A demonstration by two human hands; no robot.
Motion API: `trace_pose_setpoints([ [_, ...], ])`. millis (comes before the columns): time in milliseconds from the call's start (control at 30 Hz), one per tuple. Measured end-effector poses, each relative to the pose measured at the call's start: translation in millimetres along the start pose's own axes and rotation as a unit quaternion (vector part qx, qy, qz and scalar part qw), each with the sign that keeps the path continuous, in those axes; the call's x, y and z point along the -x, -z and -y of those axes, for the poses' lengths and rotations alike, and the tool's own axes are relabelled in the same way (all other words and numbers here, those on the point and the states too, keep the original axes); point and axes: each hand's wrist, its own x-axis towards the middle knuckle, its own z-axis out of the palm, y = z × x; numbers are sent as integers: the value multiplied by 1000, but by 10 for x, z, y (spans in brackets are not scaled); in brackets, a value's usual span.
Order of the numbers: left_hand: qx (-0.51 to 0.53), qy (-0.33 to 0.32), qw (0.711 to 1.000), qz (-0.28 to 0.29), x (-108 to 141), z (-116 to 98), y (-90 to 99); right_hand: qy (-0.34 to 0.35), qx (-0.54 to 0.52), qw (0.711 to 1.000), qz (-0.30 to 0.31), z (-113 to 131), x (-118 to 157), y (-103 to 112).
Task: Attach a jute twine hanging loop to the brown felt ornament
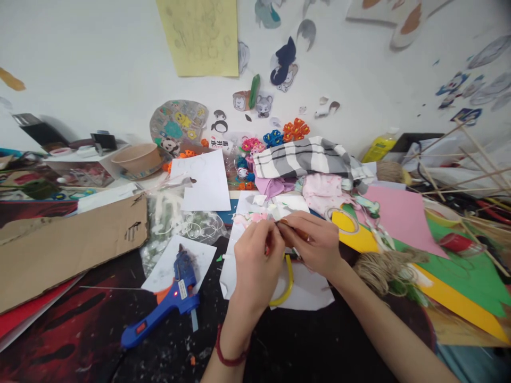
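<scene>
In the middle of the head view my left hand and my right hand meet, fingertips pinched close together. Both are closed on something small and dark that the fingers mostly hide; its kind cannot be made out. Below them lies a white paper sheet. On that sheet, between my wrists, is a curved yellow handle, its upper end hidden by the hands. Pink and white scraps lie just beyond my fingers. To the left, a blue hot glue gun with a lit red light rests partly on a smaller white paper.
Brown cardboard covers the left side. Behind the hands are folded checked cloth and bright flowers. At right lie twine, pink paper, green sheets and thin sticks. A wooden bowl stands back left.
</scene>
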Motion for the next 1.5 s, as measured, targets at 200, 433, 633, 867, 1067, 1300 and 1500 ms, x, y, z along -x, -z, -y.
trace_pose_setpoints([
  [200, -13, -57, 996, -61, -2, -80, 38, 41, -42, 996, 66, -34, 52, -68],
  [433, -19, -8, 992, -123, -30, 23, 210, -93, -31, 995, 11, -33, -13, -4],
  [633, -3, -60, 997, -54, 17, 9, 148, -127, -79, 989, -7, 1, -12, 16],
  [867, -14, -74, 997, -21, 21, 17, 85, -108, -92, 990, 1, 46, -3, 19],
  [1067, -34, -80, 996, -26, 19, 28, 68, -74, -75, 994, 5, 69, 0, 11],
  [1300, 6, -66, 998, -18, 30, -21, 77, -25, -43, 999, 6, 85, 19, 21],
  [1500, -46, -98, 993, -57, 25, -21, 40, 1, -32, 999, -4, 118, 7, 38],
])
